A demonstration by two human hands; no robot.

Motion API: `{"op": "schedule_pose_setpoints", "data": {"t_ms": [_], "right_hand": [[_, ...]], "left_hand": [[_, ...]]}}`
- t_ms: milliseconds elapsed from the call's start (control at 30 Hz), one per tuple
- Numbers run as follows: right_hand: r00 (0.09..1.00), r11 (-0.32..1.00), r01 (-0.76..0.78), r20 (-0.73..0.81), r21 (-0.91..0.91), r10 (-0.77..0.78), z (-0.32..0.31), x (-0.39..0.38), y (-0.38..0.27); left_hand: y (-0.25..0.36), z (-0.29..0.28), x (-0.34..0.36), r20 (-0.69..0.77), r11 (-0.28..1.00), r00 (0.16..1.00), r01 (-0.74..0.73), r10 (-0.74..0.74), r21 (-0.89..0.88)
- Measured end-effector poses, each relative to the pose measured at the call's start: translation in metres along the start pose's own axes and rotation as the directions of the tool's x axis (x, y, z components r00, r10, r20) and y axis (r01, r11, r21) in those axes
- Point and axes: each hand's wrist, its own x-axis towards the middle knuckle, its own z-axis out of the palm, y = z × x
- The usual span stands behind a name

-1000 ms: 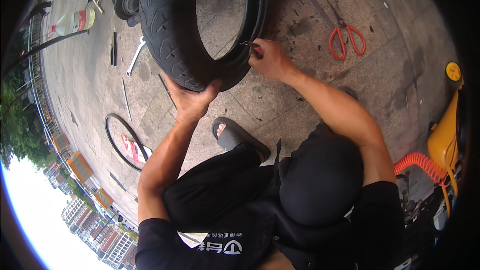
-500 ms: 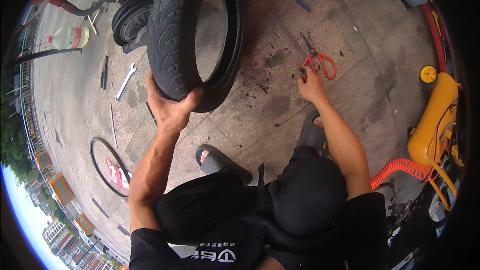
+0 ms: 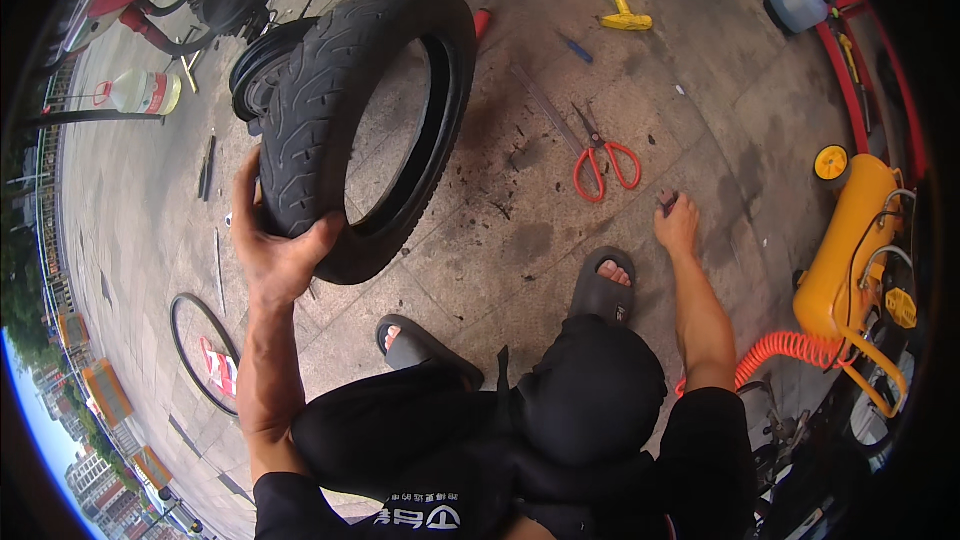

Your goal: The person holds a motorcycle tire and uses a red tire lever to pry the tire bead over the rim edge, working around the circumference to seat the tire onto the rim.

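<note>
My left hand [image 3: 280, 255] grips the lower edge of a black rubber tyre [image 3: 318, 110], thumb on the near sidewall and fingers round the tread. The tyre stands tilted, its open middle facing right. Low over the paving to the right, my right hand [image 3: 680, 224] is closed on a small dark piece, too small to name. Left of that hand lie red-handled scissors [image 3: 620, 164], with a long thin flat metal strip [image 3: 545, 105] beside them. Partly hidden behind the tyre is a wheel rim [image 3: 262, 80].
A yellow hammer [image 3: 625, 18] and a blue-handled tool [image 3: 576, 50] lie farther off. An orange air tank [image 3: 850, 235] with a coiled red hose [image 3: 790, 352] stands at right. At left are a plastic jug [image 3: 145, 92], dark pliers [image 3: 208, 168] and a thin black hoop [image 3: 180, 340].
My right hand has moved from beside the scissors' handles toward the right and nearer me. The tyre and my left hand have shifted left and nearer, and the wrench is now mostly hidden.
</note>
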Motion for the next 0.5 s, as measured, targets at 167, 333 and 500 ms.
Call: {"op": "schedule_pose_setpoints", "data": {"t_ms": [167, 333, 500], "right_hand": [[0.989, 0.999, -0.028, -0.143, 0.027, 0.032, -0.009, -0.008, -0.014], [0.959, 0.995, 0.011, -0.281, 0.095, 0.016, -0.025, 0.010, -0.025], [0.909, 0.980, 0.139, -0.411, 0.146, -0.068, -0.038, 0.026, -0.028]], "left_hand": [[0.066, -0.042, -0.010, 0.014, 0.946, 0.952, -0.302, 0.305, -0.120], [0.033, -0.014, -0.001, 0.010, 0.986, 0.997, -0.074, 0.073, 0.151], [-0.028, -0.033, 0.001, 0.086, 0.972, 0.982, 0.179, -0.167, -0.153]]}}
